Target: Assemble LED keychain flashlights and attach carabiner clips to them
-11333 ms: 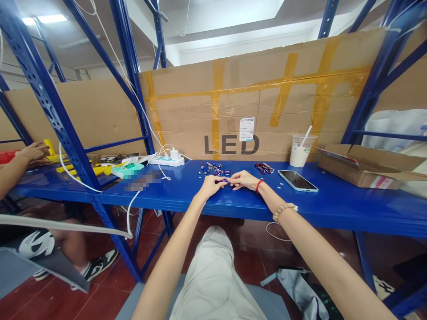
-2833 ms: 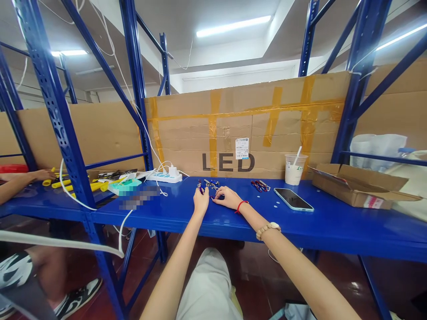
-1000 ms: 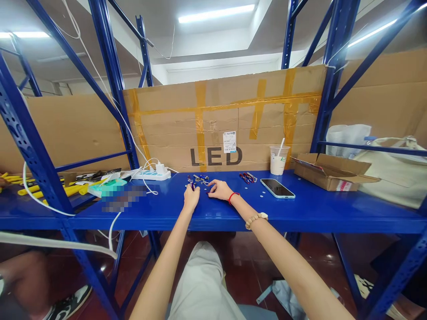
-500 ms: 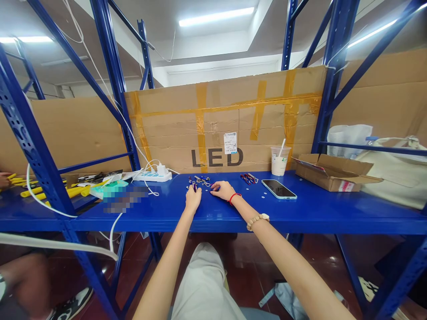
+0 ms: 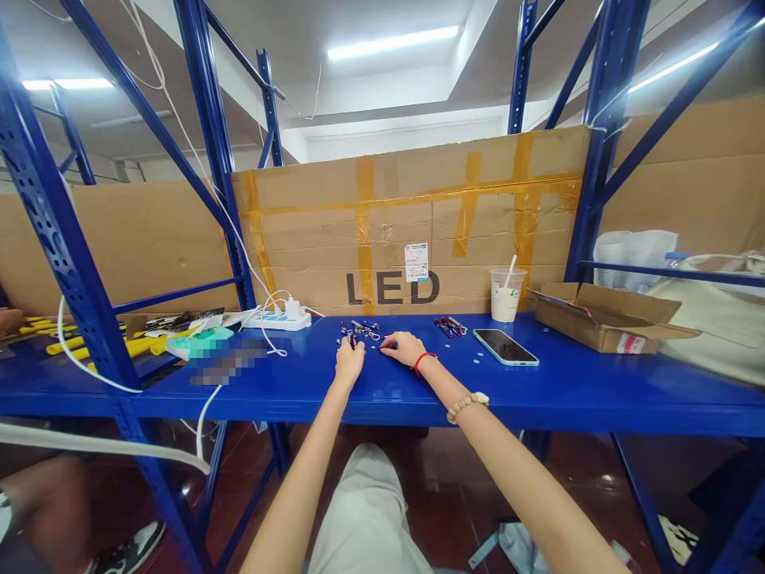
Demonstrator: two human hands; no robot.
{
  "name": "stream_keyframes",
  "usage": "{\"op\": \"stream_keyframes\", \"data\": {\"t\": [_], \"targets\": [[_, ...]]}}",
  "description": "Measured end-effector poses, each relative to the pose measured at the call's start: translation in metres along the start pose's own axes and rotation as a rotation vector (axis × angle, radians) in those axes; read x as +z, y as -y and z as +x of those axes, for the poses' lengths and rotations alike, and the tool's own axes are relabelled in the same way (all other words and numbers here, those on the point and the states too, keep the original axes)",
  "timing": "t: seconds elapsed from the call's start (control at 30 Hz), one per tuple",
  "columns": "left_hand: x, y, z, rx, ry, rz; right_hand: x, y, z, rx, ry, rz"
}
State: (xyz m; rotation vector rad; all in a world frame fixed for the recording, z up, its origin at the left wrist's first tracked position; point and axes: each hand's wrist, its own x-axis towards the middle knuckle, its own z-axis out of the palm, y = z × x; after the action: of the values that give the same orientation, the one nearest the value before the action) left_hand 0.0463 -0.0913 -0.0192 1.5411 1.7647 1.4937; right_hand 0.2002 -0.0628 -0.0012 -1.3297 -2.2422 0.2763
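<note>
My left hand (image 5: 349, 363) rests at the blue shelf top, its fingers closed round a small dark blue piece (image 5: 352, 342) whose kind is too small to tell. Just to its right, my right hand (image 5: 404, 351) has its thumb and fingers pinched together low over the surface; whatever lies between them is mostly hidden. Behind both hands lies a loose pile of small metal clips and rings (image 5: 362, 328), silver and blue. Farther right sits a separate group of red and silver carabiner-like clips (image 5: 449, 327).
A phone (image 5: 505, 347) lies right of my hands, with a lidded cup and straw (image 5: 505, 293) behind it. An open cardboard box (image 5: 610, 315) stands farther right. A white power strip (image 5: 278, 320) with cables is at the left. Upright cardboard (image 5: 299, 239) closes off the back.
The whole view has shifted slightly down and right. Both hands keep nearly the same place and grip on the shelf top.
</note>
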Motion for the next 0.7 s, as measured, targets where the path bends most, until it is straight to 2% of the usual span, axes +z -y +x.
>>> {"op": "stream_keyframes", "data": {"t": [0.17, 0.33, 0.53, 0.7], "targets": [[-0.003, -0.003, -0.001, 0.004, 0.031, -0.042, 0.004, 0.001, 0.003, 0.013, -0.139, 0.117], [-0.004, -0.009, -0.007, 0.052, 0.061, -0.104, 0.007, 0.001, 0.013, -0.029, -0.260, 0.337], [-0.001, -0.011, -0.009, 0.096, 0.134, -0.197, 0.014, 0.000, 0.018, -0.143, -0.138, 0.636], [0.002, -0.009, -0.007, 0.116, 0.176, -0.249, 0.016, -0.001, 0.017, -0.160, -0.068, 0.763]]}}
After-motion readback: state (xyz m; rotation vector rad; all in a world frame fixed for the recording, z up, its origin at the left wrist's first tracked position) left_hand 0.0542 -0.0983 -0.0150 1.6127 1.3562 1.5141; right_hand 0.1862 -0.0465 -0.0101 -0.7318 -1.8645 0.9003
